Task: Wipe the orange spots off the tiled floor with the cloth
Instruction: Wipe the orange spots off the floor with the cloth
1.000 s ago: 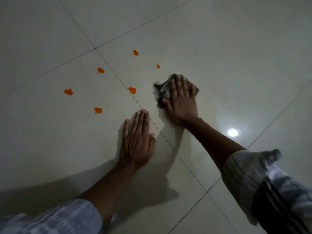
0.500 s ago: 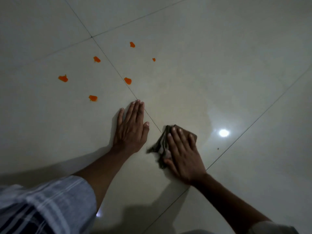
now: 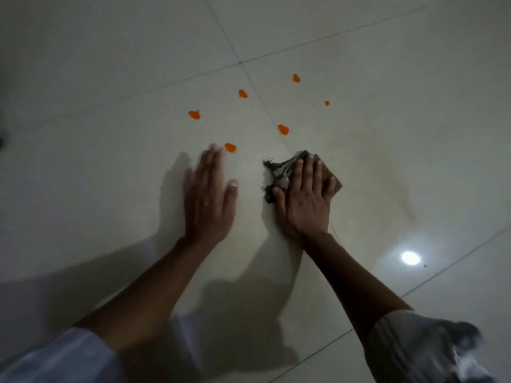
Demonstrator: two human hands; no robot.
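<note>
Head view: the cloth is pressed flat under the right hand, fingers together, left hand splayed bare on the floor; firm pressure should be carried forward onto the nearest orange spot.

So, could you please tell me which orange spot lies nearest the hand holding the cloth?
The spot just beyond the cloth, beside the grout line; the other five lie farther off.
</note>
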